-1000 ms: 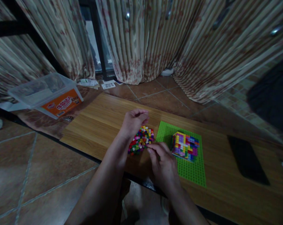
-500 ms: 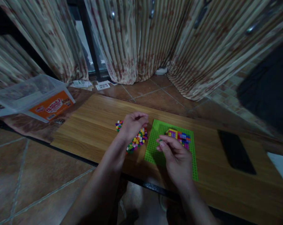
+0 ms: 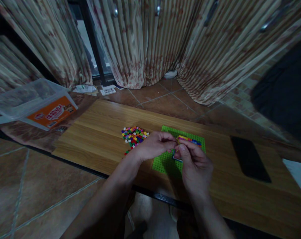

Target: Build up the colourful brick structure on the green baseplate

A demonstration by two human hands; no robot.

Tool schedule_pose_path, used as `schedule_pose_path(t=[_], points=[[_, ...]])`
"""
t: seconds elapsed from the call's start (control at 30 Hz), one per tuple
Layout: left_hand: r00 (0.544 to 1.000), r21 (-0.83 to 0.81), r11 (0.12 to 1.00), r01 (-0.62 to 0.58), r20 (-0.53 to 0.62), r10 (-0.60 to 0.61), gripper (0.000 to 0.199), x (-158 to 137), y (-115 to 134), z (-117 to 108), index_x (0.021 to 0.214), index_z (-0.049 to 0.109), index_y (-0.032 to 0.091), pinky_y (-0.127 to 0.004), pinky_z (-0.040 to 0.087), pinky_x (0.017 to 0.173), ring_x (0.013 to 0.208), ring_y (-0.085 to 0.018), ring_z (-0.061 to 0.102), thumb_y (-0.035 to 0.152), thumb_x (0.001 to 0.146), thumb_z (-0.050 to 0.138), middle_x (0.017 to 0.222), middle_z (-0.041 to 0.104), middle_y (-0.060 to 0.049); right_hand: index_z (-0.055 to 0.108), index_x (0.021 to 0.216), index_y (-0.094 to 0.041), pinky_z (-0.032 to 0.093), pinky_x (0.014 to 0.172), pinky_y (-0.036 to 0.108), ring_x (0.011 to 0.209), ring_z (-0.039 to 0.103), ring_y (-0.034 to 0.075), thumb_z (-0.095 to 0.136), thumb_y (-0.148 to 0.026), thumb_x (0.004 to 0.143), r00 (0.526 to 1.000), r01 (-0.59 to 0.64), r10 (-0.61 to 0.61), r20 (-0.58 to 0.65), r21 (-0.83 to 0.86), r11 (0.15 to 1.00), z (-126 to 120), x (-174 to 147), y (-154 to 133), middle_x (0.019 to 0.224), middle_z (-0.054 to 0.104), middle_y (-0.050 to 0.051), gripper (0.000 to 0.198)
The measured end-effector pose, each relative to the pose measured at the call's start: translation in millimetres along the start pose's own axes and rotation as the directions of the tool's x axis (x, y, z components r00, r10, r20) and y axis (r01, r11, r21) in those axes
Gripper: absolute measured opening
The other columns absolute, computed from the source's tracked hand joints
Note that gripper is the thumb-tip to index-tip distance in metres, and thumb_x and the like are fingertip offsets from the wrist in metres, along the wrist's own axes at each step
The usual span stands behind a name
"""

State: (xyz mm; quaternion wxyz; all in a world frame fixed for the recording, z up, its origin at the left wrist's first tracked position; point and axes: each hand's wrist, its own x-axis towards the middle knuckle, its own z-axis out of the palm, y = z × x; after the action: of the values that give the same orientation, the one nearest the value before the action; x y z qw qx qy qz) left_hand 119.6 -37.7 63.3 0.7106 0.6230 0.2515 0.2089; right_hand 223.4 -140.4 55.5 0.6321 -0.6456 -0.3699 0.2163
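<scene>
A loose pile of small colourful building bricks (image 3: 134, 135) lies on the wooden table, left of a green studded baseplate (image 3: 159, 164). On the baseplate sits a block of joined bricks (image 3: 191, 139) in yellow, blue and other colours, partly covered by my right hand. My left hand (image 3: 157, 145) reaches over the plate's left side, its fingers closed in a pinch. Fingertip to fingertip with it, my right hand (image 3: 195, 162) also pinches, close in front of the joined bricks. Whatever sits between the fingers is too small to make out.
A black phone-like slab (image 3: 250, 159) lies on the table (image 3: 90, 132) to the right. At the far left stands a clear plastic box (image 3: 36, 106) with an orange label. Papers (image 3: 108, 90) lie on the tiled floor before striped curtains (image 3: 130, 49).
My left hand has moved right, from over the brick pile to the baseplate, meeting my right hand. My right hand has shifted slightly right. More of the pile now shows.
</scene>
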Motion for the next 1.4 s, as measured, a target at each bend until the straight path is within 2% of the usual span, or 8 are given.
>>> schedule_pose_path(t=[0.13, 0.3, 0.5, 0.8, 0.9, 1.07, 1.27, 1.4], points=[[1.0, -0.081, 0.997, -0.011, 0.004, 0.012, 0.011, 4.9, -4.7, 4.5, 0.079, 0.068, 0.012, -0.022, 0.041, 0.067, 0.065, -0.008, 0.053, 0.022, 0.078, 0.063, 0.069, 0.062, 0.002, 0.07, 0.096, -0.019, 0.052, 0.063, 0.029, 0.065, 0.063, 0.013, 0.065, -0.038, 0.082, 1.0, 0.01, -0.009, -0.011, 0.04, 0.999, 1.0, 1.7, 2.2, 0.085, 0.071, 0.003, 0.024], [0.999, -0.188, 0.981, -0.046, -0.02, 0.043, 0.012, 6.1, -2.2, 4.4, 0.081, 0.07, 0.012, -0.022, 0.042, 0.066, 0.062, -0.007, 0.053, 0.021, 0.075, 0.068, 0.068, 0.062, 0.002, 0.066, 0.087, -0.018, 0.05, 0.06, 0.027, 0.063, 0.061, 0.012, 0.071, -0.037, 0.077, 0.998, 0.015, -0.007, -0.066, 0.112, 0.994, 1.6, 5.4, 5.4, 0.076, 0.068, 0.0, 0.021], [0.995, -0.244, 0.965, -0.094, 0.007, 0.098, 0.019, 4.7, -1.3, 5.2, 0.088, 0.073, 0.014, -0.026, 0.045, 0.079, 0.08, -0.011, 0.061, 0.019, 0.07, 0.074, 0.085, 0.069, -0.002, 0.068, 0.081, -0.018, 0.048, 0.057, 0.024, 0.061, 0.057, 0.01, 0.072, -0.038, 0.077, 0.999, -0.012, 0.02, -0.046, 0.172, 0.985, -0.5, 7.7, 4.2, 0.076, 0.068, 0.0, 0.02], [0.996, -0.219, 0.972, -0.081, 0.019, 0.087, 0.018, 5.3, 0.5, 8.1, 0.084, 0.072, 0.012, -0.027, 0.046, 0.082, 0.076, -0.011, 0.061, 0.021, 0.069, 0.076, 0.08, 0.069, -0.002, 0.073, 0.082, -0.02, 0.046, 0.055, 0.025, 0.057, 0.055, 0.01, 0.071, -0.04, 0.077, 0.997, -0.046, 0.057, -0.061, 0.169, 0.985, -1.8, 7.9, 3.2, 0.076, 0.068, 0.001, 0.022], [0.997, -0.201, 0.977, -0.074, -0.005, 0.074, 0.018, 4.8, 2.4, 9.4, 0.083, 0.071, 0.012, -0.027, 0.046, 0.081, 0.077, -0.011, 0.061, 0.021, 0.068, 0.076, 0.081, 0.069, -0.002, 0.073, 0.082, -0.019, 0.046, 0.055, 0.025, 0.057, 0.055, 0.01, 0.07, -0.041, 0.077, 0.997, -0.048, 0.057, -0.047, 0.175, 0.983, -2.6, 8.5, 4.3, 0.077, 0.069, 0.001, 0.023], [0.997, -0.173, 0.984, -0.049, -0.062, 0.039, 0.02, 5.2, 1.0, 10.6, 0.083, 0.07, 0.012, -0.028, 0.046, 0.079, 0.075, -0.012, 0.062, 0.024, 0.068, 0.076, 0.08, 0.069, -0.003, 0.073, 0.09, -0.019, 0.044, 0.055, 0.024, 0.057, 0.053, 0.01, 0.061, -0.044, 0.085, 0.996, -0.089, 0.088, 0.014, 0.15, 0.985, -5.0, 10.1, 6.4, 0.066, 0.063, -0.001, 0.029], [0.996, -0.189, 0.98, -0.057, -0.072, 0.044, 0.021, 5.6, 1.0, 10.6, 0.081, 0.069, 0.011, -0.025, 0.045, 0.074, 0.071, -0.01, 0.059, 0.025, 0.067, 0.077, 0.077, 0.067, -0.001, 0.073, 0.096, -0.022, 0.048, 0.058, 0.026, 0.062, 0.057, 0.01, 0.065, -0.04, 0.082, 0.996, -0.088, 0.081, 0.048, 0.15, 0.985, -7.8, 10.7, 4.6, 0.089, 0.07, 0.003, 0.025], [0.996, -0.214, 0.974, -0.067, -0.069, 0.053, 0.022, 5.6, 2.2, 11.1, 0.081, 0.07, 0.011, -0.024, 0.044, 0.071, 0.067, -0.009, 0.057, 0.028, 0.069, 0.077, 0.072, 0.066, 0.0, 0.073, 0.094, -0.022, 0.048, 0.057, 0.024, 0.061, 0.057, 0.01, 0.068, -0.036, 0.08, 0.997, -0.077, 0.071, 0.043, 0.171, 0.982, -9.3, 11.9, 3.9, 0.081, 0.069, 0.0, 0.02]])
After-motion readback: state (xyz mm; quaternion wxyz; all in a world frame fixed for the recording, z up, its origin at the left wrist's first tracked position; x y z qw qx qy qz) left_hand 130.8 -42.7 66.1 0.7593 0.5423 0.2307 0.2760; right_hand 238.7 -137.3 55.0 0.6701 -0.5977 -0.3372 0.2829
